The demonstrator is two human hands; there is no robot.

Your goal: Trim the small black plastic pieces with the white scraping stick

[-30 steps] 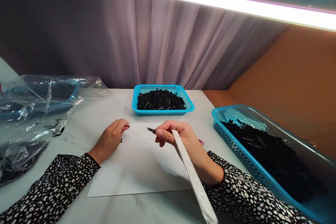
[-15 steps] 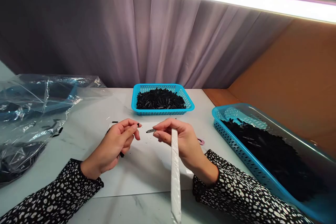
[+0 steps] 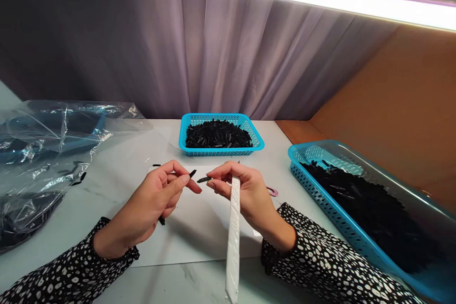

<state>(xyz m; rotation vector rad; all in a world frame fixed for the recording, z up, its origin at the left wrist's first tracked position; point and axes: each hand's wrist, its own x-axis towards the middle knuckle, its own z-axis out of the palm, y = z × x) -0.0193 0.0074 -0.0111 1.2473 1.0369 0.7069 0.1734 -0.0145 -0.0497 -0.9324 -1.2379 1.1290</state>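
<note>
My left hand is raised over a white sheet and pinches a small black piece between thumb and forefinger; another black bit pokes out below its palm. My right hand faces it, pinching a second small black piece at its fingertips. The same hand also grips a long white strip that hangs down toward me. The two black pieces are a few centimetres apart, tips pointing at each other.
A small blue basket of black pieces stands behind the sheet. A larger blue basket of black pieces lies at the right. Crumpled clear plastic bags cover the left. A pink item lies behind my right wrist.
My left hand rose off the sheet with a black piece and moved right toward my right hand. The white strip swung from slanting rightward to hanging nearly straight.
</note>
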